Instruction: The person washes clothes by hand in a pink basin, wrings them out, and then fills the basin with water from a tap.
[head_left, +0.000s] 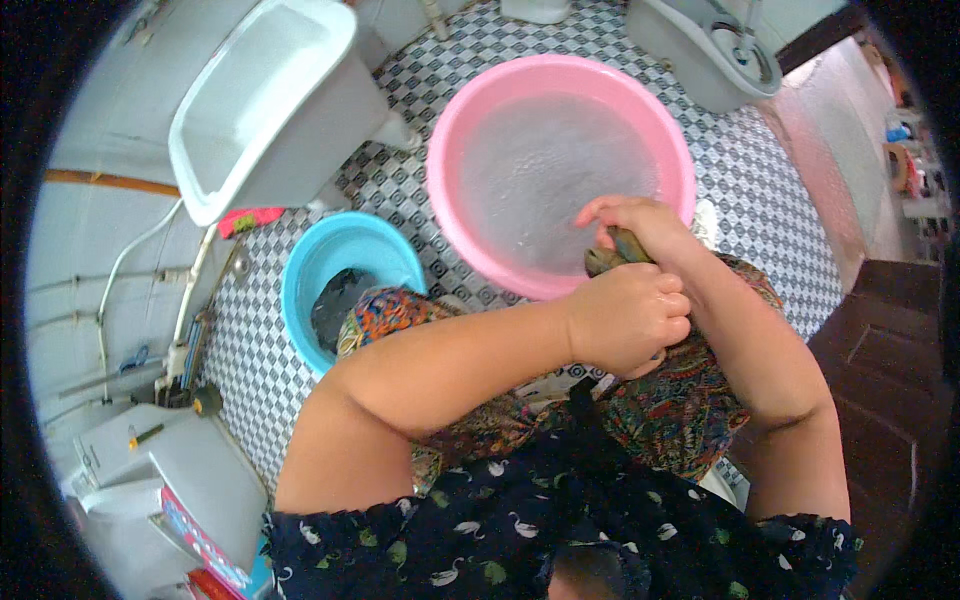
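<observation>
My left hand (630, 315) is clenched in a fist around a bunched, wet-looking greenish-brown cloth (606, 260). My right hand (645, 225) curls over the cloth's other part, its fingers bent towards the water. Both hands are close together above the near right rim of a large pink plastic basin (450, 202). Cloudy greyish water (555, 172) stands in that basin. Most of the cloth is hidden by my fingers, and a small dark bit shows beneath the left fist.
A light-blue basin (300, 285) with dark wet fabric (337, 304) stands at my left knee. Beyond it are a white tub-shaped sink (330, 105) and a pink cloth (251, 220) on the tiled floor (397, 184). A grey-white tub (679, 56) stands far right; a brown door (877, 375) is nearer.
</observation>
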